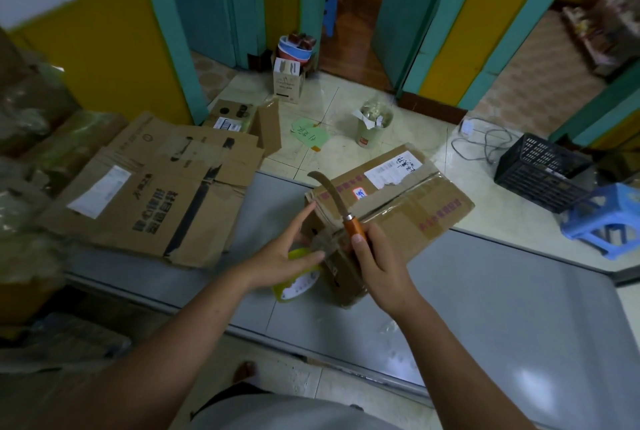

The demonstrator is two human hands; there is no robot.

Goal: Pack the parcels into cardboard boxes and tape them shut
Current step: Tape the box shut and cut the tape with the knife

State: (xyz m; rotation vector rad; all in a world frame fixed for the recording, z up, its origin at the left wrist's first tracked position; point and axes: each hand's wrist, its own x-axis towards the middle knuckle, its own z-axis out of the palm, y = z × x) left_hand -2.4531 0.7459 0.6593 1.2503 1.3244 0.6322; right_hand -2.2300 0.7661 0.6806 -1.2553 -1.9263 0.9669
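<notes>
- A closed cardboard box (408, 207) sits on a grey table (502, 291), just past centre toward 2 o'clock. Brown tape runs along its top seam, and a white label is stuck on its far end.
- The right hand (381, 263) is curled round the orange handle of a knife (351, 225) at the box's near corner. The curved blade points up toward 11 o'clock.
- The left hand (284, 253) has its fingers straight and spread, and hovers over a yellow tape roll (294, 285) beside the box. The thumb seems to touch a strip of tape (323, 243) — the blur makes this unsure.
- Flattened cardboard (156, 194) lies at 9 o'clock.
- On the floor at 3 o'clock are a black crate (540, 169) and a blue stool (606, 218).
</notes>
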